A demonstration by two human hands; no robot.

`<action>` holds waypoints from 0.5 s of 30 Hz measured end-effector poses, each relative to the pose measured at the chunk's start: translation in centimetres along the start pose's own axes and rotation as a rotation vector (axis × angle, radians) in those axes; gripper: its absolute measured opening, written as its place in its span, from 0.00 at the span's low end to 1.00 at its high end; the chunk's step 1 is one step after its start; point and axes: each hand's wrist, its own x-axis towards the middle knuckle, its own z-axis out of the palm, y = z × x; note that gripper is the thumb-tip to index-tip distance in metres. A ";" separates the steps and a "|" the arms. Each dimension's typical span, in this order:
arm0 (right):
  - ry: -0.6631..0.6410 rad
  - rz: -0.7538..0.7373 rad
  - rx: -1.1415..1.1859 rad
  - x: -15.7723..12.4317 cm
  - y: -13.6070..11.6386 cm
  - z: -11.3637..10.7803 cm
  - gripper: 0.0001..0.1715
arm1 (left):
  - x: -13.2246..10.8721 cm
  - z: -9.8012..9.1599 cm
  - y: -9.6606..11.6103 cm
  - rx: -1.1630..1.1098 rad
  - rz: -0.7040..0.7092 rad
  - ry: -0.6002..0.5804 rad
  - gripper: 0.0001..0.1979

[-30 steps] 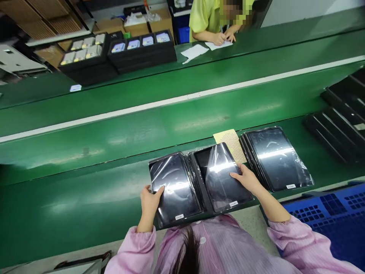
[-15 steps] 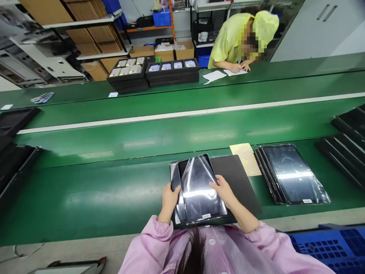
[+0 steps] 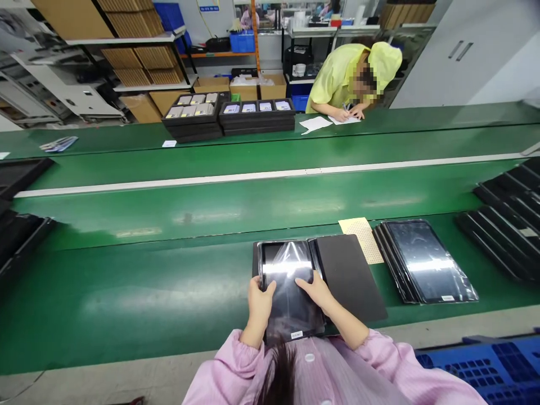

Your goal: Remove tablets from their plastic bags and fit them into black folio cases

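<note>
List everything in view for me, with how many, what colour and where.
Film-wrapped tablets: count unclear, black, between both hands
Tablet stack: one, black, bench right
Mat: one, dark grey, right of the held tablets
Dotted sheet: one, pale yellow, between mat and stack
Dark piled pieces: several, black, far right
Trays: several, black, far left
Compartment trays: two stacks, black, far bench
Paper sheets: two, white, by the co-worker
Co-worker: one, yellow clothing, across the bench
Cardboard boxes: several, brown, background
Cabinet: one, pale grey, back right
Crate: one, blue, lower right
Bench: one, green, throughout
Left hand, right hand: two, pink sleeves, on the tablets
</note>
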 end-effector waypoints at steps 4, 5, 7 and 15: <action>0.114 -0.039 0.150 -1.5 -0.2 -1.5 0.20 | -1.9 0.0 1.1 -0.170 0.085 -0.071 0.19; 0.134 -0.067 0.197 -1.9 -0.4 -2.0 0.20 | -2.3 -0.2 1.7 -0.208 0.111 -0.092 0.19; 0.148 -0.166 0.331 -3.0 -1.1 -3.0 0.23 | -2.9 -0.8 3.1 -0.297 0.160 -0.136 0.20; 0.054 -0.669 0.539 -3.2 -4.2 -2.2 0.18 | 0.7 -4.9 7.8 -0.517 0.735 -0.122 0.23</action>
